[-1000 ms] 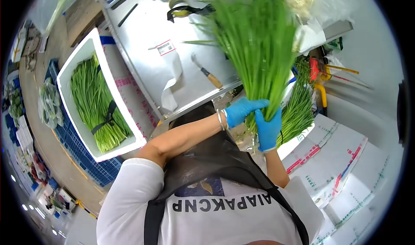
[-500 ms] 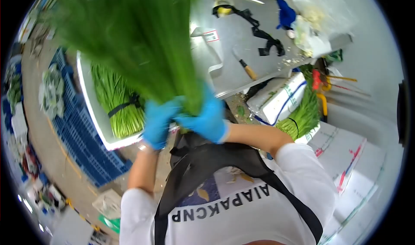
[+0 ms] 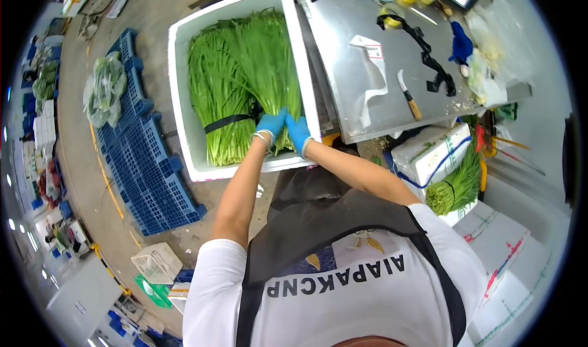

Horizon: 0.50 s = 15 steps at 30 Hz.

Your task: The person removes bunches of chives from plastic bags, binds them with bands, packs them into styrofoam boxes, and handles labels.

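Observation:
Inside a white foam box (image 3: 177,96), both my blue-gloved hands grip the lower end of a loose bunch of green chives (image 3: 266,65). My left hand (image 3: 271,126) is closed on its left side, and my right hand (image 3: 298,136) is wrapped round its right side, near the box wall. The leaf tips point away from me. Left of it in the box lies another bunch of chives (image 3: 214,96), bound with a black band (image 3: 226,123). My fingers partly hide the stem ends.
A metal table (image 3: 334,71) to the right carries a knife (image 3: 409,95), black strap (image 3: 422,47) and white paper strip (image 3: 369,81). Blue pallets (image 3: 147,169) lie on the floor at left. More chives (image 3: 456,185) and foam boxes (image 3: 499,237) are at lower right.
The chives have come down from in front of me into the foam box, left of the table, with both hands still on them. My view has shifted, showing the whole box.

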Tool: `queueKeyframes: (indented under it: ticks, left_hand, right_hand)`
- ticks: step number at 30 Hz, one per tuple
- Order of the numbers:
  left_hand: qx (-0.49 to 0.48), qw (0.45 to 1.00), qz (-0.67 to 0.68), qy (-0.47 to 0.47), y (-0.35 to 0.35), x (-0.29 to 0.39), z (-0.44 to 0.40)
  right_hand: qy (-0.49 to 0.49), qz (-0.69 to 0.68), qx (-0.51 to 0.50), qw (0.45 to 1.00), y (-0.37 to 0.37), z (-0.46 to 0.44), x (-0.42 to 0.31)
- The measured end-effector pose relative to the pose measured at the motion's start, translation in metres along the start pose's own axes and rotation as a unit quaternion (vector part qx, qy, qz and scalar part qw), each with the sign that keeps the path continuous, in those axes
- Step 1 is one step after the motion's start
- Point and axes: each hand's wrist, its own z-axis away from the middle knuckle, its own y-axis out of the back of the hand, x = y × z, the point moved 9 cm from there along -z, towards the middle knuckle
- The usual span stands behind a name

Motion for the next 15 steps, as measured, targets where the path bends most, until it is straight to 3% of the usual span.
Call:
queueKeyframes:
  ticks: [2,3,5,7,8,9,10,11,12,13,14,15]
  left_hand:
    - [0.014,0.999,-0.031,-0.018,0.015,-0.001,0.018]
    - [0.007,0.999,-0.039,-0.035,0.019,-0.006,0.020]
    - [0.021,0.995,-0.095,-0.022,0.064,0.005,0.053]
    - [0.080,0.995,-0.032,-0.049,0.107,0.014,0.068]
    - [0.124,0.988,-0.059,-0.066,0.124,0.019,0.069]
    - [0.220,0.964,-0.029,-0.144,0.137,0.022,0.066]
    - [0.245,0.947,-0.042,-0.202,0.142,0.045,0.072]
    - [0.259,0.916,-0.060,-0.300,0.138,0.074,0.083]
    - [0.270,0.856,-0.105,-0.429,0.124,0.093,0.080]
    - [0.278,0.840,-0.174,-0.433,0.108,0.100,0.077]
    - [0.248,0.849,-0.229,-0.407,0.087,0.091,0.049]
    - [0.215,0.858,-0.361,-0.294,0.067,0.068,0.015]
  right_hand:
    - [-0.011,0.056,-0.044,0.997,-0.005,-0.015,0.025]
    - [-0.036,0.154,-0.026,0.987,0.001,0.002,0.010]
    - [0.085,0.120,-0.098,0.984,-0.003,0.025,-0.006]
    - [0.149,0.232,-0.108,0.955,0.013,0.068,-0.040]
    - [0.165,0.232,-0.168,0.944,0.020,0.087,-0.053]
    - [0.111,0.148,-0.240,0.953,0.028,0.106,-0.061]
    - [0.073,0.101,-0.249,0.961,0.045,0.120,-0.065]
    - [0.042,0.051,-0.248,0.967,0.062,0.131,-0.064]
    - [0.069,0.100,-0.189,0.974,0.085,0.133,-0.057]
    - [0.087,0.151,-0.129,0.976,0.107,0.137,-0.048]
    - [0.056,0.116,-0.096,0.987,0.126,0.146,-0.048]
    - [0.031,0.076,-0.072,0.994,0.142,0.156,-0.047]
